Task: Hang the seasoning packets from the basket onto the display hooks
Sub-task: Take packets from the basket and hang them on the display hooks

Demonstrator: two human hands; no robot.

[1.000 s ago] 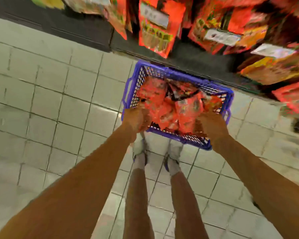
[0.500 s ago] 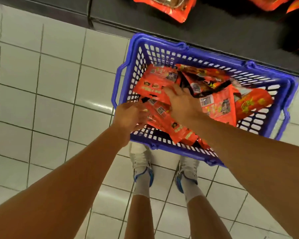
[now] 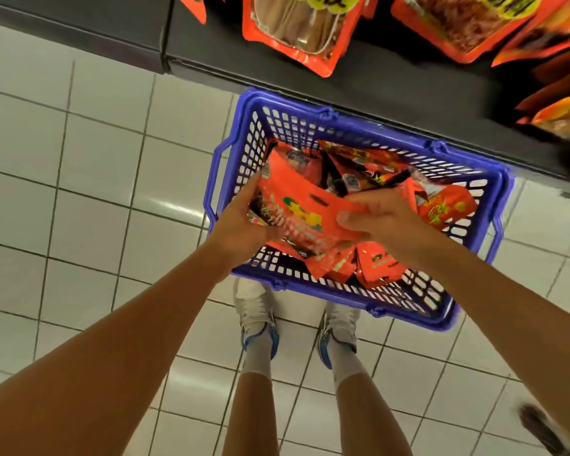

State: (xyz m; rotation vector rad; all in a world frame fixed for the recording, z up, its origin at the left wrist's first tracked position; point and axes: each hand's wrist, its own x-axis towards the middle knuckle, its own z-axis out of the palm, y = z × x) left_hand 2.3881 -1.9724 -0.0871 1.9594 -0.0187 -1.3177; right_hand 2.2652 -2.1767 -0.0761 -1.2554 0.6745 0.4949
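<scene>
A blue plastic basket stands on the tiled floor against the dark shelf base, with several red-orange seasoning packets piled in it. Both hands hold a small stack of red packets just above the pile. My left hand grips the stack's left edge. My right hand pinches its right end, thumb on top. Red packets on display hang along the top of the view; the hooks themselves are hidden.
The dark shelf base runs behind the basket. White floor tiles spread to the left. My feet in white shoes stand right before the basket's near rim. A dark object lies at the lower right edge.
My right hand has drawn back from reaching into the pile and now holds a packet stack together with my left hand, which has left the basket's rim. The camera has tilted up slightly.
</scene>
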